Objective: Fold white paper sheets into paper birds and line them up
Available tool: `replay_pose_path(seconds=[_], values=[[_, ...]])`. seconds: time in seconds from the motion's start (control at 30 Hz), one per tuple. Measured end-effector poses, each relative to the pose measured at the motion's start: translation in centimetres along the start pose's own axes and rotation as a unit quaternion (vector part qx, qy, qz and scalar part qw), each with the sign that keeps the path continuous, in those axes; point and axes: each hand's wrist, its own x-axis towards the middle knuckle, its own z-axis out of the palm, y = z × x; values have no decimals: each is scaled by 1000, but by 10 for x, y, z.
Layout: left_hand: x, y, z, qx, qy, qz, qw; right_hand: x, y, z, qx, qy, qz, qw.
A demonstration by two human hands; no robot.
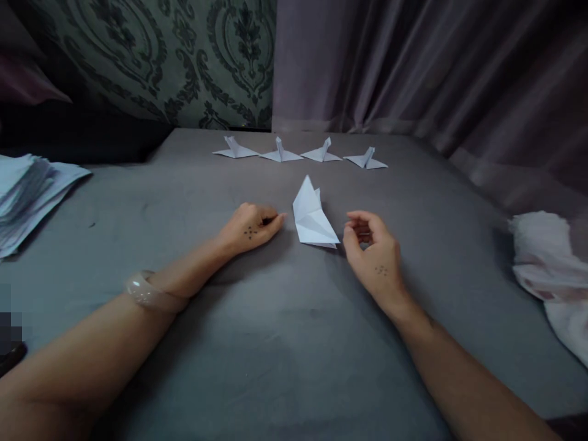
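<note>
A folded white paper bird (313, 217) stands on the grey cloth surface between my hands, one pointed flap upright and another pointing toward my right hand. My left hand (252, 228) rests on the cloth just left of it, fingers curled and thumb tip against the index finger, with nothing visible in them. On the other side, my right hand (373, 248) is loosely curved, its thumb and fingers apart and holding nothing. Its fingertips are close to the paper's right corner; a narrow gap seems to separate them. The underside of the paper bird is hidden.
Several similar folded paper birds, including one at the right end (366, 160), form a row farther back. A stack of paper sheets (32, 196) lies at left. White crumpled fabric (546, 257) is at the right edge. A curtain (331, 67) and patterned panel (184, 55) border the back.
</note>
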Motion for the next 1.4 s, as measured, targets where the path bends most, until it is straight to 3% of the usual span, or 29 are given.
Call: replay_pose_path(seconds=[0.1, 0.17, 0.23, 0.37, 0.5, 0.6, 0.83, 0.97, 1.07, 1.2, 1.27, 1.33, 1.4], values=[[0, -1, 0, 7, 9, -22, 1000, 6, 6, 1, 41, -15, 50, 998], [0, -3, 1, 14, 29, -32, 999, 5, 3, 2, 62, -44, 33, 997], [1, -6, 1, 18, 87, -27, 996, 3, -3, 4, 73, -55, -8, 996], [0, -8, -1, 49, 212, 79, 973, -3, -11, 6, 55, -93, -58, 992], [-2, 1, -1, 129, 154, 211, 957, -7, -13, 7, -12, -164, -136, 977], [-4, 6, 1, 146, 101, 232, 956, -8, -14, 6, -48, -214, -196, 956], [0, -5, 0, 112, 50, 195, 973, -5, -11, 8, -67, -217, -183, 957], [1, 9, -11, 44, 44, 156, 986, -4, -13, 6, -95, -192, -186, 959], [0, 30, -25, -94, -1, 80, 992, -5, -21, -2, -81, -170, -185, 965], [-1, 51, -46, -343, -107, 3, 933, -6, -35, -19, 44, -186, -118, 974], [0, 53, -54, -378, -71, -13, 923, -5, -40, -26, 123, -209, -66, 968], [2, 49, -59, -383, 36, -40, 922, -4, -42, -30, 174, -195, -28, 965], [5, 40, -61, -394, 162, -86, 901, -3, -42, -31, 196, -148, -14, 969]])
